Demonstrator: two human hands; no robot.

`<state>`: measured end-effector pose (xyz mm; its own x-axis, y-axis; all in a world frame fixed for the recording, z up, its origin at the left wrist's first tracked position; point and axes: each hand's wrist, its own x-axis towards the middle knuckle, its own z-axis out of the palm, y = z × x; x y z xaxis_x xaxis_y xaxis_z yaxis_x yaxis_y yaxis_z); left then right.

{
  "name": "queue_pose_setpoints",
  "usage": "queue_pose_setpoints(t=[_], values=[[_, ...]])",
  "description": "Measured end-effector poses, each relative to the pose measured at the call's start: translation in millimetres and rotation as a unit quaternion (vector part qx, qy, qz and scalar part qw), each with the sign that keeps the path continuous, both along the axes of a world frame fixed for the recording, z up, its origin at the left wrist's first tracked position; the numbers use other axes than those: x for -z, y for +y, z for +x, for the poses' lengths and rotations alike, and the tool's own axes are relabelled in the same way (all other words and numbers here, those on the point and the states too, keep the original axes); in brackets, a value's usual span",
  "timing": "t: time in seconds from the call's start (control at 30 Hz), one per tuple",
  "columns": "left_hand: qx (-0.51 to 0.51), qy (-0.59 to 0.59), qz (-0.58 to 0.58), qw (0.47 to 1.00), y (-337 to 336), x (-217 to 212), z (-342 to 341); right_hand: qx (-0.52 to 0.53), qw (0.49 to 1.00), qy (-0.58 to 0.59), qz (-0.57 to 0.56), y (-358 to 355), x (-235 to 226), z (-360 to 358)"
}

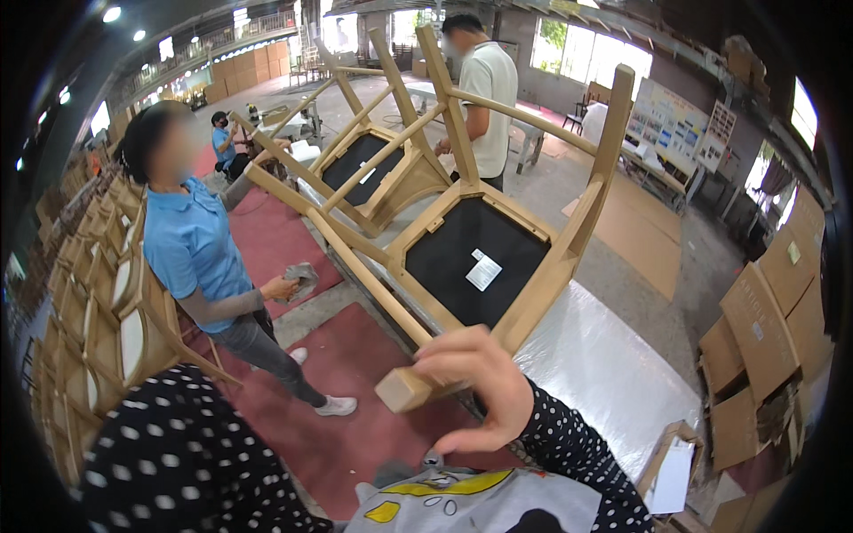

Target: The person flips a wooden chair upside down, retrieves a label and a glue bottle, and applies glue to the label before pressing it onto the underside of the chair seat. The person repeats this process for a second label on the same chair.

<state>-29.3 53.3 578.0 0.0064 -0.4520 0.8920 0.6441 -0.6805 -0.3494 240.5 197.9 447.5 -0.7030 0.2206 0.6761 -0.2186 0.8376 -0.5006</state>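
A light wooden chair [533, 293] lies upturned on a table covered with a silvery sheet [613, 364]. Its black seat underside [462, 253] carries a white label and faces up. My right hand [480, 386], in a black sleeve with white dots, is closed around the end of the nearest chair leg [404, 388]. My left arm's dotted sleeve [178, 453] fills the lower left, and its hand is hidden. A second upturned wooden chair [373, 164] lies just behind the first.
A person in a blue shirt [191, 244] stands to the left on a red mat [355, 426], holding a grey cloth [304, 277]. Someone in a white shirt [487, 98] stands beyond the chairs. Stacked chairs [98, 302] line the left. Cardboard boxes [764, 338] pile up on the right.
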Motion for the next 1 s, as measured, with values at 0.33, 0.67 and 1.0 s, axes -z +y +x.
queue_pose_setpoints(t=[0.33, 0.67, 1.0], values=[[0.123, -0.177, 0.062, 0.974, 96, 54, -20, -0.31, 0.916, -0.164, -0.197, 24, -19, -67], [0.027, 0.116, -0.668, 0.734, 207, 161, -1, -0.413, 0.871, -0.173, -0.2, 43, 13, -78], [-0.047, 0.103, -0.559, 0.822, 212, 254, 16, -0.327, 0.939, -0.048, -0.099, 39, 13, -75]])
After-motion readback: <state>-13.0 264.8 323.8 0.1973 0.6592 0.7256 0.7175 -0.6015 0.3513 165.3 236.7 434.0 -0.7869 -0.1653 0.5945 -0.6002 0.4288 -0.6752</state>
